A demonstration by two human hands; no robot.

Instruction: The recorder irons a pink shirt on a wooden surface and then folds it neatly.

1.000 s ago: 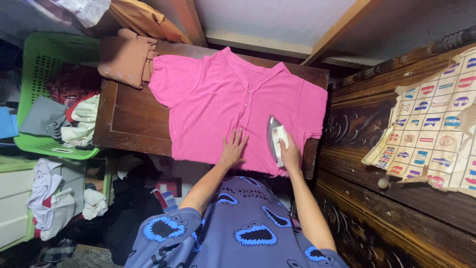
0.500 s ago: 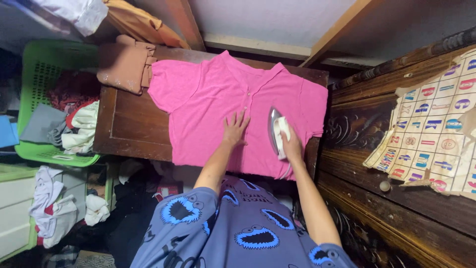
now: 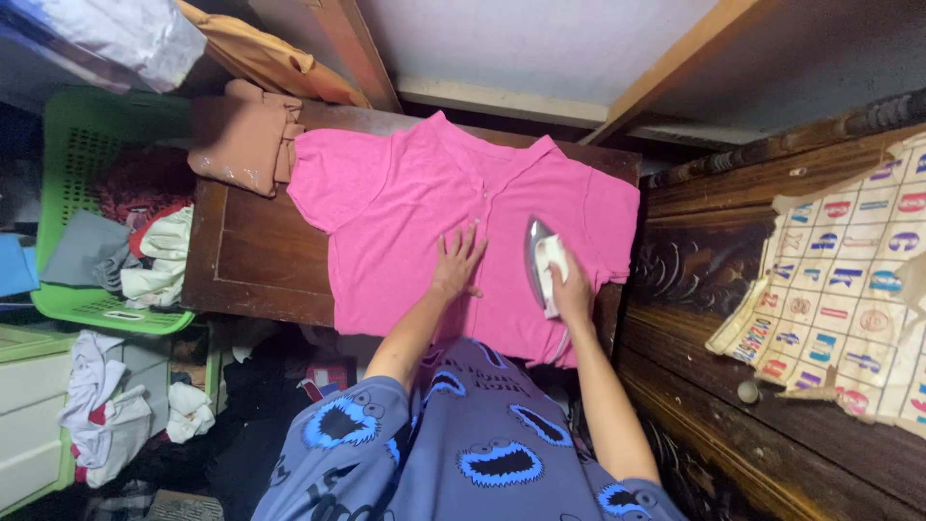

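In the head view, the right hand (image 3: pixel 569 289) is wrapped tight round the white handle of the iron (image 3: pixel 540 262), whose metal sole rests on the right half of the pink shirt (image 3: pixel 434 203); against the pictures from a second and half a second ago, the iron has crept a little up the cloth, away from the hem and toward the chest. The left hand (image 3: pixel 456 262) lies flat, fingers spread, holding nothing and pressing the shirt just left of the button placket; it too has slid up from the hem edge. By the look of it, the lower right part of the front has been worked over and the pressing is moving upward, the flat hand keeping the cloth taut. The shirt is spread front-up over the dark wooden counter (image 3: pixel 251 260), its hem hanging over the near edge. A folded brown garment (image 3: pixel 246 140) sits at the counter's far left corner, touching the shirt's sleeve. A green laundry basket (image 3: pixel 72 145) full of clothes stands well to the left, and a torn chart of coloured squares (image 3: pixel 849 289) lies on carved dark wood to the right. Nothing lies on the shirt ahead of the iron.
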